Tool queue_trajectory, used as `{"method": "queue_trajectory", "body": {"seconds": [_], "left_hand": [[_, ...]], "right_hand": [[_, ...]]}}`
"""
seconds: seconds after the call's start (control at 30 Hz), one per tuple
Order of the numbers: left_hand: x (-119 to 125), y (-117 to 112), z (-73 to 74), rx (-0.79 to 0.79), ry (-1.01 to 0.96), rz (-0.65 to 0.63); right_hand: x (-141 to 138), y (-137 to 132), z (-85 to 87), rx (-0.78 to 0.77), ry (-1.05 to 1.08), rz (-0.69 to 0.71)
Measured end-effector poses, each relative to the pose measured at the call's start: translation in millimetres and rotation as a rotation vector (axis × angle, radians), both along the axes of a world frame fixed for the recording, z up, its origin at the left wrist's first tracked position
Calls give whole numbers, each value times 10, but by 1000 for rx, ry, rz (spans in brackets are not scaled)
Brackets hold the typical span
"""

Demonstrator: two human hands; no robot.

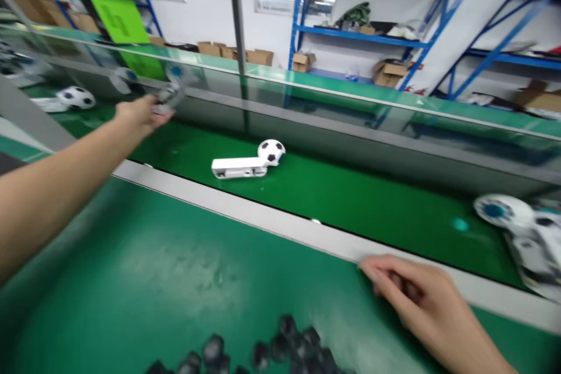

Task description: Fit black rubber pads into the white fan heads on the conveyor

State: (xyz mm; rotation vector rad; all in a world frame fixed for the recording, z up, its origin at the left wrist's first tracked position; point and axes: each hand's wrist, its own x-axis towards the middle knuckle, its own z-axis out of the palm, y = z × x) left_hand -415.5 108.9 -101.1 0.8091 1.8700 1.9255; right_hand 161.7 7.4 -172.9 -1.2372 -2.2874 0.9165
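Holding a blurry grey and white toy point(172, 89) by its low end, the left hand point(142, 114) is far out over the green belt point(372, 187). Its thumb and fingers are pinched close on the toy. I cannot tell if the toy touches the belt. The right hand point(421, 304) is at the metal strip point(245, 219) by the near table point(109, 257), with its fingers curled in and close together. I cannot tell if something small is tucked inside.

The toy looks like hard plastic, so it should be light and stiff, and it will not squish. Smooth sides may make it a bit slippery. The long, straight part looks like the best place to grab, with the thumb on one side and fingers on the other. The round end may be easier to scratch or crack, so a soft touch is kinder there.

A ball toy point(239, 167) lies on the belt between the two hands, its long white handle clear to grab. Black lumps point(302, 345) sit on the near table.
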Motion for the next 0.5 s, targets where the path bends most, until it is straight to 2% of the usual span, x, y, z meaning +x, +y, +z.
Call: {"method": "queue_trajectory", "body": {"seconds": [0.1, 0.17, 0.23, 0.3, 0.4, 0.47, 0.5], "left_hand": [[454, -393, 220, 117, -139, -65], [770, -678, 409, 232, -214, -232], [1059, -889, 595, 222, -213, -345], [1301, -977, 734, 169, -165, -378], [1592, -930, 795, 123, -43, -281], [1782, -875, 739, 75, 33, -235], [1883, -858, 692, 43, 59, -253]], "right_hand": [[-58, -16, 60, 19, 45, -37], [-106, -58, 128, -22, 68, -24], [-156, -113, 219, -84, 92, 28], [-198, -173, 327, -110, 92, 105], [-213, -251, 511, -41, -13, 244], [-180, -285, 634, -3, -139, 331], [-152, -297, 690, -1, -202, 362]]}}
